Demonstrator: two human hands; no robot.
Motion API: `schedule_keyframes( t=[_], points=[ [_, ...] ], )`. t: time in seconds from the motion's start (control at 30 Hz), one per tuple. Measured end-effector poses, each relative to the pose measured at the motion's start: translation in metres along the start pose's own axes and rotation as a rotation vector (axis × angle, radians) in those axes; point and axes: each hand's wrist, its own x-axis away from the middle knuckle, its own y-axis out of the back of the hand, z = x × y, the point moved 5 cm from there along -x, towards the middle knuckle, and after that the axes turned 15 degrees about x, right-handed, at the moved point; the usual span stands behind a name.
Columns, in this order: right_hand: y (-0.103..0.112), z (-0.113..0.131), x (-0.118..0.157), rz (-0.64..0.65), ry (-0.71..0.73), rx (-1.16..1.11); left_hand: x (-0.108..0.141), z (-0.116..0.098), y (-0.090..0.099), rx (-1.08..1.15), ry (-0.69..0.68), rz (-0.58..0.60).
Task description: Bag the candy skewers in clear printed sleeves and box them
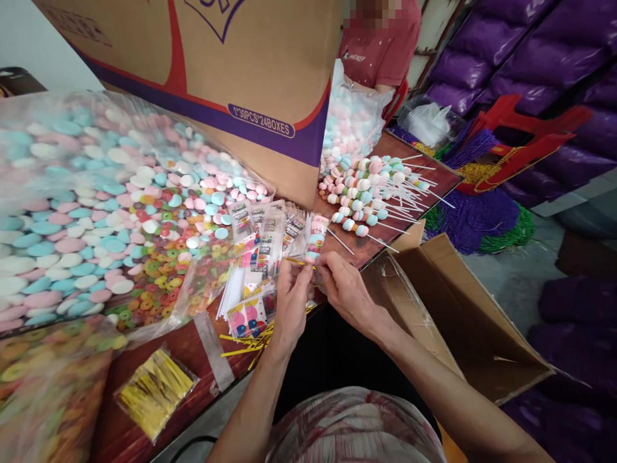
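Observation:
A small clear bag of pastel candy (315, 239) stands upright between my two hands, its lower end at my fingertips. My left hand (293, 296) is closed, pinching a thin gold twist tie (299, 262) at the end of the bag. Close beside it, my right hand (344, 283) is also closed at the same end, its fingertips partly hidden. Printed clear bags (270, 241) lie just left of the held bag. Loose gold twist ties (245, 347) are by my left wrist. Several candy skewers with white sticks (361, 199) lie beyond my right hand.
Big bags of pastel candies (62, 244) and gummy rings (53, 379) cover the left side. A tall cardboard box (207, 83) stands behind. A packet of gold ties (157, 392) lies front left. An open carton (463, 308) is at right; a person in a red shirt (380, 48) sits beyond.

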Motion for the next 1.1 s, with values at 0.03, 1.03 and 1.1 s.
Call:
schedule_keyframes(
  t=[0.03,1.03,1.1],
  points=[
    [0.0,-0.001,0.001,-0.017,-0.017,-0.019,0.0,0.0,0.0,-0.006,-0.013,-0.014],
    [0.022,-0.015,0.008,0.105,-0.094,-0.314,0.015,-0.003,-0.029,-0.051,0.077,0.083],
    [0.021,-0.015,0.008,0.104,-0.151,-0.304,0.016,-0.003,-0.028,-0.159,-0.048,0.099]
  ],
)
